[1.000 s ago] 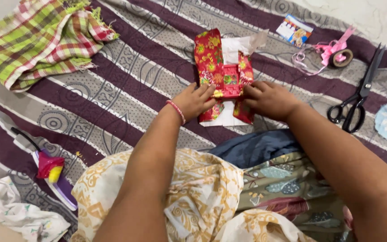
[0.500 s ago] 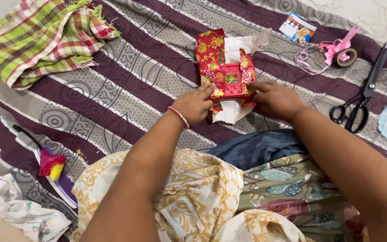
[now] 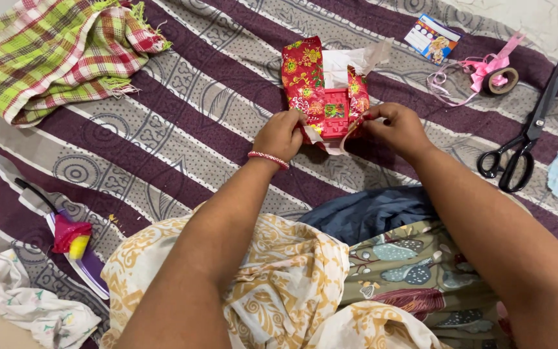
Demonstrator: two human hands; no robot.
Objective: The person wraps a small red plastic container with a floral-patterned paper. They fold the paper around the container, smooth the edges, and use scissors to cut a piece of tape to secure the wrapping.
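A small box sits half wrapped in red flowered wrapping paper (image 3: 308,77) on a striped purple and grey bedsheet (image 3: 163,148). The paper's white underside shows at its far end. My left hand (image 3: 282,134) pinches the paper's near left flap. My right hand (image 3: 395,128) pinches the near right flap. Both hands press the paper against the box's near end. A beaded bracelet circles my left wrist.
Black scissors (image 3: 524,139) lie right of the box. A tape roll with pink ribbon (image 3: 495,76) and a small printed card (image 3: 431,37) lie at the far right. A checked green and red cloth (image 3: 53,52) sits far left. A pink and purple tool (image 3: 72,242) lies near left.
Both hands have lifted the near flaps of the red paper up against the box's end, and the view has shifted slightly.
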